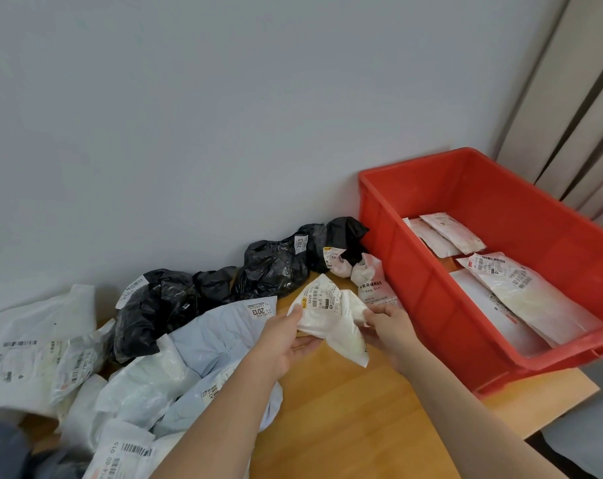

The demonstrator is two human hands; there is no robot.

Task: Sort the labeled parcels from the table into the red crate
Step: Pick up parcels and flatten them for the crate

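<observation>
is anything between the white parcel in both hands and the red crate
Nothing visible. The white parcel, held by the left hand and right hand, sits just left of the red crate, whose open top is unobstructed.

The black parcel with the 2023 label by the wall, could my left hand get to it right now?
Probably not at once: the left hand grips the white parcel along with the right hand. Once it lets go, the way to the black parcel looks open.
</observation>
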